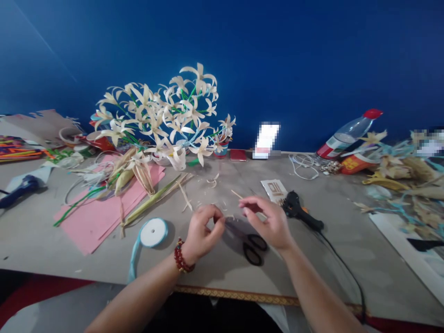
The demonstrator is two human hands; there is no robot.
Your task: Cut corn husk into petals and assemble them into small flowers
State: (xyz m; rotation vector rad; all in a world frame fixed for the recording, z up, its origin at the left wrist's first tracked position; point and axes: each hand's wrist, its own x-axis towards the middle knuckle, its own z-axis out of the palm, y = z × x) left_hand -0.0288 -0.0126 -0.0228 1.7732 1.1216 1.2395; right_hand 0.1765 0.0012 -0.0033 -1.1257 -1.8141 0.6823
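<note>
My left hand (pixel 206 231), with a red bead bracelet (pixel 182 256) at its wrist, is closed, thumb and index finger pinched together. What lies between these fingertips is too small to make out; a pale curled strip (pixel 229 217) shows just beside them. My right hand (pixel 268 222) is curled closed, thumb toward the fingers, and a thin pale stick (pixel 237 194) sticks out past its fingertips. Black-handled scissors (pixel 255 249) lie on the table between my hands, their blades blurred. A white spool of blue ribbon (pixel 152 232) lies left of my left hand.
Pale husk flowers (pixel 183 106) stand in cups at the back. Left are pink sheets (pixel 90 226) with husks and a blue glue gun (pixel 21 190). A black glue gun (pixel 301 210) with its cord lies right. Farther right are a tilted bottle (pixel 343 138) and piled husks (pixel 398 166).
</note>
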